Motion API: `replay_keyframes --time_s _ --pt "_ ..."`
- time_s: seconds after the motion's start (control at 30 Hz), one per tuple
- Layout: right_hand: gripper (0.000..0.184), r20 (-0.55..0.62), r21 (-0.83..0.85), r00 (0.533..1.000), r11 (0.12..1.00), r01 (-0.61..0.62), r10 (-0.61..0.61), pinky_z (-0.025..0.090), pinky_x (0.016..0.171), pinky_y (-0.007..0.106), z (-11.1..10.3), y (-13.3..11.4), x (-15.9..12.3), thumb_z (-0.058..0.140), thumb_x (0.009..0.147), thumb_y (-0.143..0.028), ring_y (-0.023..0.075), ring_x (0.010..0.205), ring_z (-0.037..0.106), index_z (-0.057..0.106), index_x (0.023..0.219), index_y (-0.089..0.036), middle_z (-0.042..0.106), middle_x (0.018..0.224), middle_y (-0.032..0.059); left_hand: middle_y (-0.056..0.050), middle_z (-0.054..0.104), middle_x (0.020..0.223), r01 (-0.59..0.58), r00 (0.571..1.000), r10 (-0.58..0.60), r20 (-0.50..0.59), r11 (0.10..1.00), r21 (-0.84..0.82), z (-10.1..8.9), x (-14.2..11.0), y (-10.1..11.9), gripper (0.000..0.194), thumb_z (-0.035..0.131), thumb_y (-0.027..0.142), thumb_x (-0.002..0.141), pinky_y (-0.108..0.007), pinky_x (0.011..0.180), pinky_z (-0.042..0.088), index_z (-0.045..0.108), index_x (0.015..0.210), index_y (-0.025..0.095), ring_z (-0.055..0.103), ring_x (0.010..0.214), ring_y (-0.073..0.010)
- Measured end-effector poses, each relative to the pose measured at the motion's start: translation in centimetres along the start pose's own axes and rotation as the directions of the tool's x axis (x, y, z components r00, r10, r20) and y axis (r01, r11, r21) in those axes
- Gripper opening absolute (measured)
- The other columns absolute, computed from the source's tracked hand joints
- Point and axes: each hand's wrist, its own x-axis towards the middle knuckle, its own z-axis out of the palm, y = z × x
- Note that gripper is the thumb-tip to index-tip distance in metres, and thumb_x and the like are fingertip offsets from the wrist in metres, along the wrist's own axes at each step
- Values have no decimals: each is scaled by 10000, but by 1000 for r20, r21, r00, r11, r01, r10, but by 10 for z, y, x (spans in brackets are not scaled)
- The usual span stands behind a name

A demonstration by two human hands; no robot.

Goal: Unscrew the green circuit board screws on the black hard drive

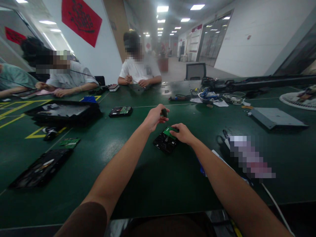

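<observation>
A black hard drive [166, 143] with a green circuit board [170, 132] lies on the green table before me. My right hand [183, 133] grips its right side, thumb over the board and fingers along the far edge. Just above the drive's far left corner, my left hand [156, 119] is curled round a short dark handle-like tool [164, 112]. The tool's lower end cannot be made out, nor whether it touches the drive.
A second hard drive [120, 111] lies farther off to the left. Nearer stand a black tray [64, 110] and an opened black casing [41, 168]. At right are a grey metal box [276, 118] and cables [209, 95]. A person [139, 70] sits across the table.
</observation>
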Motion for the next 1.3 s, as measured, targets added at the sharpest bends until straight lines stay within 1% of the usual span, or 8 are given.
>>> replay_keyframes --time_s 0.2,0.3,0.4,0.53,0.67,0.87,1.13,1.3 --pt "304 -28 -19 999 1000 19 -19 507 992 370 2 3 0 740 920 -323 276 1125 685 785 1201 -219 769 1207 100 -111 738 928 59 994 -52 93 995 -84 2 -3 0 246 580 391 885 -251 516 488 642 917 155 687 601 -162" --pt "299 -17 -20 1000 1000 11 -12 499 1003 373 1 3 0 735 923 -329 275 1138 677 786 1198 -224 767 1216 92 -107 735 910 66 997 -61 57 992 -106 3 -2 1 227 583 389 884 -251 519 495 618 896 165 704 615 -172" --pt "272 4 2 1000 1000 22 -22 499 992 369 -2 1 -1 737 921 -333 273 1099 690 799 1166 -231 785 1159 85 -86 702 864 39 999 -38 15 997 -69 2 -3 2 253 580 395 886 -239 513 489 653 895 154 703 608 -163" --pt "281 7 5 1000 1000 5 -5 506 972 375 -2 -1 -1 745 912 -343 276 1079 692 801 1165 -232 791 1120 88 -93 707 897 36 998 -34 53 999 -39 2 -5 3 263 581 396 889 -241 505 489 671 933 153 701 600 -162" --pt "296 1 -5 1000 1000 -3 3 498 978 367 -1 -1 0 735 914 -328 270 1106 675 790 1182 -217 782 1150 94 -108 734 955 63 995 -57 84 995 -73 4 -5 1 239 588 393 878 -256 511 504 626 939 165 717 614 -179" --pt "280 20 18 1000 1000 5 -6 493 983 361 0 2 0 720 931 -346 260 1105 682 790 1174 -224 779 1154 86 -71 680 850 20 1000 -20 -6 999 -38 3 -3 1 252 573 387 877 -237 508 488 660 897 151 696 593 -158" --pt "363 -19 -37 999 999 27 -28 493 1012 375 7 9 3 723 930 -346 259 1144 665 749 1261 -200 748 1247 110 -111 734 924 73 994 -65 88 993 -95 3 -4 0 244 600 394 874 -259 542 524 634 920 157 719 633 -182" --pt "275 4 -8 1000 1000 15 -15 492 1000 380 1 4 1 724 930 -338 275 1127 670 792 1177 -237 772 1178 91 -81 693 863 32 999 -32 2 998 -49 2 -1 -1 271 568 408 889 -241 505 492 659 886 152 702 601 -163"
